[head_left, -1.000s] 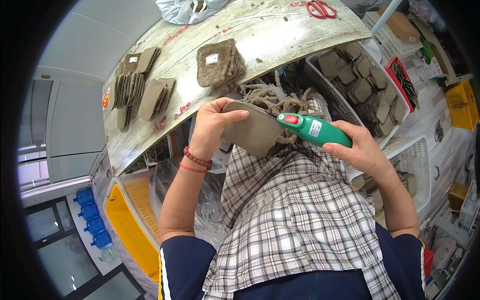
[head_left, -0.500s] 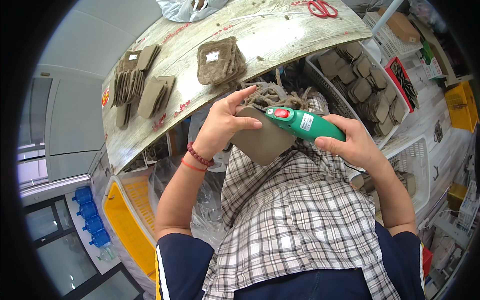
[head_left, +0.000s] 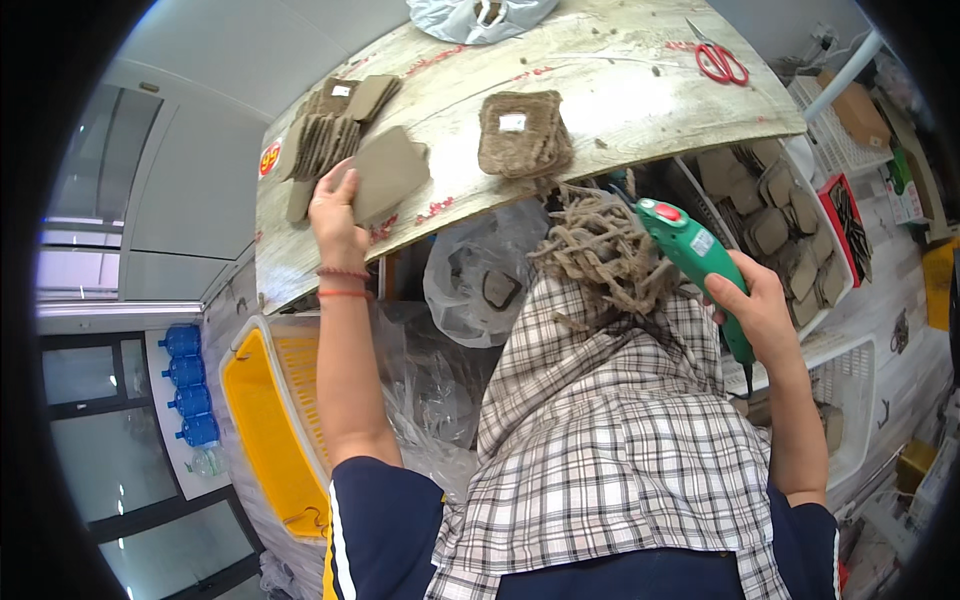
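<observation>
I see the left hand [head_left: 338, 210] pinching a brown pad [head_left: 392, 175] over the table [head_left: 625, 105], the right hand [head_left: 757, 312] gripping a green tool [head_left: 690, 245].

the long, rounded green plastic trimmer [head_left: 690, 240] is showing a red button [head_left: 668, 213]; the flat, rounded taupe pad [head_left: 390, 175] is looking plain; the draped white cloth apron [head_left: 610, 450] is displaying dark checks; the looped scissor handles [head_left: 735, 80] are showing red.

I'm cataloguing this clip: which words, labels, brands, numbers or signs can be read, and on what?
Round red sticker at left of table: number legible, not copied here.
White label, green tool: too small to read.
White labels, brown pad stacks: too small.
White box: print too small.
</observation>
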